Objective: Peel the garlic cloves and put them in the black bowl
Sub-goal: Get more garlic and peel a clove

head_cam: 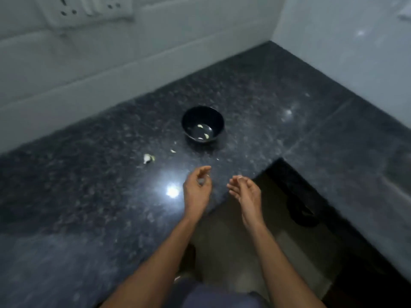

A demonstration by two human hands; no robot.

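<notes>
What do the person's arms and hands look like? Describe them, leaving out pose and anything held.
Both forearms are bare up to the frame's lower edge, with no sleeves showing. The left hand and right hand wear no gloves; no rings, watch or bands can be made out, though the picture is blurred. Bluish-grey clothing shows below.

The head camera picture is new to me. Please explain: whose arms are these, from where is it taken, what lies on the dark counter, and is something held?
There is no machine here. A person wears a camera on the head, so you look down along their own bare arms. The left hand has its fingers curled, perhaps pinching something small; the blur hides what. The right hand is open and holds nothing. On the dark speckled counter stands the black bowl with a few pale garlic cloves inside. Left of the bowl lies a pale garlic piece and a small scrap.
</notes>
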